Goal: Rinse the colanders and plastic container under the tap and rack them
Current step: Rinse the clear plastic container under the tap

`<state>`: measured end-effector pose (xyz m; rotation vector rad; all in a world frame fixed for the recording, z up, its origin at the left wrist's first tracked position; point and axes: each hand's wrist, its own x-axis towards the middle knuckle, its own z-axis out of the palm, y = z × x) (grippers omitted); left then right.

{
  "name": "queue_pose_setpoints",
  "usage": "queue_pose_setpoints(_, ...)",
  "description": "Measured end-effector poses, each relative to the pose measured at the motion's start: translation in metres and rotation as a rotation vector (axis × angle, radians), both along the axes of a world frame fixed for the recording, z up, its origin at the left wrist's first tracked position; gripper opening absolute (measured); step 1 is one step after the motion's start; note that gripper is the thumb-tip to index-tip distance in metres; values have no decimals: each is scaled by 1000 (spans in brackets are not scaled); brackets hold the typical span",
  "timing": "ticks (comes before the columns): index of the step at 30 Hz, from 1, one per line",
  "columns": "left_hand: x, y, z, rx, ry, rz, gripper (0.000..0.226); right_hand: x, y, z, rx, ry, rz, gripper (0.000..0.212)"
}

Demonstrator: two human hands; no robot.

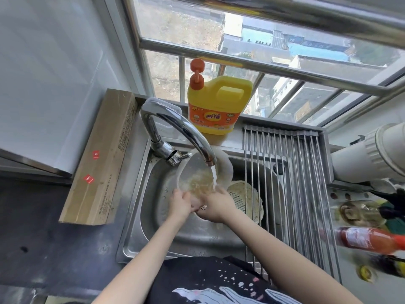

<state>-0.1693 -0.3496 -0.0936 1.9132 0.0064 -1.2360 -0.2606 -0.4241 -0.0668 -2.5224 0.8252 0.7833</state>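
A translucent plastic container [195, 170] with yellowish residue inside is tilted under the running tap [186, 130] in the steel sink [153, 216]. My left hand [180, 204] grips its near rim from the left. My right hand [215, 205] holds the rim from the right, with the water stream falling just above its fingers. A pale colander [247, 200] lies in the sink to the right of my hands, partly under the rack. The roll-up metal drying rack [289, 183] spans the sink's right half and is bare.
A yellow dish-soap jug [217, 104] with an orange pump stands on the ledge behind the tap. A long cardboard box [100, 161] lies left of the sink. Bottles, one red [368, 240], crowd the counter at right. A white pipe [372, 152] juts in from the right.
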Motion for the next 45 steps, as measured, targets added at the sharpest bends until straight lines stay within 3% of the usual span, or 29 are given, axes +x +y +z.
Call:
queue_pose_setpoints(2,-5,-3,15,-30,26,3,12,-2,3,2,-229,142,0,59)
queue_pose_setpoints(3,-7,-4,15,-24,19,-1,12,-1,7,1,-235,181,-4,58)
queue_pose_setpoints(6,-10,-5,11,6,-11,-7,19,1,13,4,91,10,-74,47)
queue_pose_setpoints(7,-9,-5,10,-8,28,38,18,-3,8,2,59,-14,-60,53)
queue_pose_setpoints(9,-8,-3,6,-42,67,70,10,-10,-5,-1,-220,107,-17,68)
queue_pose_setpoints(11,-9,-4,-1,-34,88,68,11,-9,-4,0,-316,182,3,67)
queue_pose_setpoints(14,-3,-2,-38,-21,137,51,21,-11,1,1,-133,-51,125,45)
queue_pose_setpoints(16,-2,-3,-22,-17,170,35,23,-20,-3,-2,-64,-103,46,60)
queue_pose_setpoints(19,-6,-12,4,-18,203,9,26,-15,4,-8,-46,54,-195,84)
queue_pose_setpoints(21,-8,-14,0,22,136,-45,29,-2,10,-6,287,28,-540,91)
queue_pose_setpoints(23,-8,-12,-5,97,199,-29,30,1,6,-8,404,-124,-670,77)
queue_pose_setpoints(25,-7,-5,-3,140,367,-16,29,-4,-7,-12,174,-221,-666,63)
queue_pose_setpoints(28,-13,3,1,203,377,-158,37,0,-21,-11,8,-70,-640,44)
queue_pose_setpoints(30,-18,5,8,196,382,-176,41,6,-26,-10,84,-64,-679,40)
queue_pose_setpoints(33,-18,6,15,156,410,-198,41,17,-26,-14,133,-240,-852,39)
queue_pose_setpoints(36,-11,1,20,79,486,-115,46,37,-4,-11,191,-322,-960,48)
queue_pose_setpoints(39,-8,-2,21,-43,619,55,40,55,19,0,582,-327,-838,76)
queue_pose_setpoints(41,-7,1,20,-39,602,104,45,53,11,5,735,-185,-725,74)
queue_pose_setpoints(43,-3,4,17,35,458,25,48,45,-3,11,741,-45,-628,57)
queue_pose_setpoints(45,2,8,16,109,361,-59,42,39,-16,15,502,-65,-424,40)
